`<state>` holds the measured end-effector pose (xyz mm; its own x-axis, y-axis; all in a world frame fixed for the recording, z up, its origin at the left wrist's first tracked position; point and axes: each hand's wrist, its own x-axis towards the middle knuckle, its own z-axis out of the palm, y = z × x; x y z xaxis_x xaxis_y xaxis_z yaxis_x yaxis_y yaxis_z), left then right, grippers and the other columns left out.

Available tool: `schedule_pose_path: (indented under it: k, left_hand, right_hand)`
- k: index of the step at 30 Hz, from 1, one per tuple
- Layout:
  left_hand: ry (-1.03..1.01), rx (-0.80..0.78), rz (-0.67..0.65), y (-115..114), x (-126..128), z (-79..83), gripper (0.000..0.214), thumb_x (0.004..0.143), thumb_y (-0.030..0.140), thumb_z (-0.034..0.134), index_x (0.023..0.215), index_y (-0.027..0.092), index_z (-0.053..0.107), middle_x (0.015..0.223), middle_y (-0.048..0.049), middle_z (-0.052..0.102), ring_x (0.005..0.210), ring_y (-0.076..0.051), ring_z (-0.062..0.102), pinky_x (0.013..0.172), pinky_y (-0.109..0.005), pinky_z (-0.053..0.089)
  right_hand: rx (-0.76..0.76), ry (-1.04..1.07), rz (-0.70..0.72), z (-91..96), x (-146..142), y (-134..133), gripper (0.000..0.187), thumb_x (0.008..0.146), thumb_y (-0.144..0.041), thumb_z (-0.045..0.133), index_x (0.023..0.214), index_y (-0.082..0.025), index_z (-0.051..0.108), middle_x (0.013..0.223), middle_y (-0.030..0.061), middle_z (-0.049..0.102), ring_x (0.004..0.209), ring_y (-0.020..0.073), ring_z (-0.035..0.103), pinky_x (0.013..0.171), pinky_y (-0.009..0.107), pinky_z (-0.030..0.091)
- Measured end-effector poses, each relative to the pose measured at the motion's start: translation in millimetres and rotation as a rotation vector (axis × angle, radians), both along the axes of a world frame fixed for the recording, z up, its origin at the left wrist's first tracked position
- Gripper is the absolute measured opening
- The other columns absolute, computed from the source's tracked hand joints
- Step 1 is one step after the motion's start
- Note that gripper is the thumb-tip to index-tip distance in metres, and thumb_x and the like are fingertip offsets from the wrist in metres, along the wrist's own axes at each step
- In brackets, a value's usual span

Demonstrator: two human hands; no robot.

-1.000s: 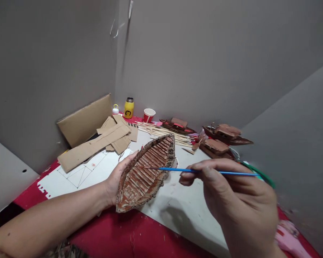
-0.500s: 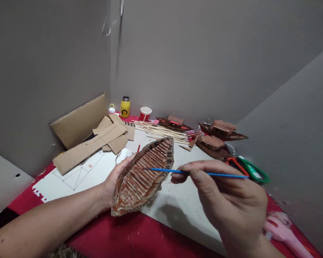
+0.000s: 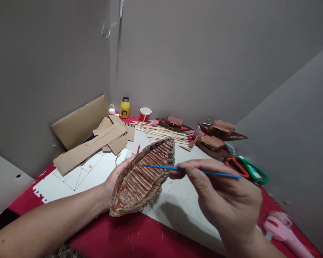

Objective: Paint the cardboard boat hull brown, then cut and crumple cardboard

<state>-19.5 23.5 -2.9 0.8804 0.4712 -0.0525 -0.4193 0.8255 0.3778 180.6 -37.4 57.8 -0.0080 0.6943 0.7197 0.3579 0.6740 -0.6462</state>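
Boat (image 3: 143, 181) between the 2 hands (image 3: 226, 197).

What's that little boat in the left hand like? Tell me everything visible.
The boat is an open hull tapering toward both ends, apparently corrugated cardboard, with dark printed characters along one wall. Strips cross its inside, coated unevenly in reddish brown with pale patches. It tilts, inside facing the camera, held above the red table by the left hand. A blue brush reaches over the strips; whether its tip touches is unclear.
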Motion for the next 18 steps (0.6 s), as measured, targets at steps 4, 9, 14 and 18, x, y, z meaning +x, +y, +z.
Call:
schedule_pose_path:
  k: [4,9,14,18]
  left_hand:
    - [-0.037,-0.012,-0.041,2,-1,-2.6,0.054,0.078,0.048,0.077,0.114,0.007,0.074,0.102,-0.0152,0.079,0.091,-0.027,0.075,0.081,-0.035,0.055]
    - [0.003,-0.016,-0.002,2,-2,-4.3,0.048,0.087,0.047,0.067,0.113,0.007,0.073,0.101,-0.0153,0.079,0.089,-0.028,0.075,0.078,-0.035,0.054]
    - [0.044,0.021,-0.012,1,-3,-2.4,0.049,0.086,0.051,0.066,0.114,0.01,0.073,0.101,-0.0144,0.079,0.086,-0.028,0.075,0.076,-0.036,0.054]
    - [0.087,0.006,0.077,-2,-1,3.0,0.048,0.089,0.049,0.06,0.111,0.008,0.074,0.093,-0.0131,0.079,0.081,-0.026,0.073,0.077,-0.034,0.054]
  right_hand:
    - [0.008,0.015,-0.058,-0.3,1,1,0.011,0.093,-0.017,0.067,0.098,-0.024,0.073,0.077,0.0011,0.077,0.066,0.0179,0.075,0.061,0.029,0.062]
    - [0.029,-0.068,-0.033,-3.0,3,0,0.012,0.091,-0.016,0.069,0.1,-0.023,0.073,0.083,0.0016,0.079,0.07,0.0172,0.075,0.064,0.029,0.061]
    - [0.039,-0.049,-0.086,-0.7,3,0,0.013,0.092,-0.015,0.068,0.1,-0.024,0.072,0.082,0.0005,0.078,0.068,0.0156,0.074,0.063,0.027,0.06]
    - [-0.053,0.003,0.112,2.8,-1,-9,0.015,0.093,-0.016,0.066,0.101,-0.025,0.073,0.08,0.0009,0.077,0.067,0.018,0.075,0.063,0.03,0.063]
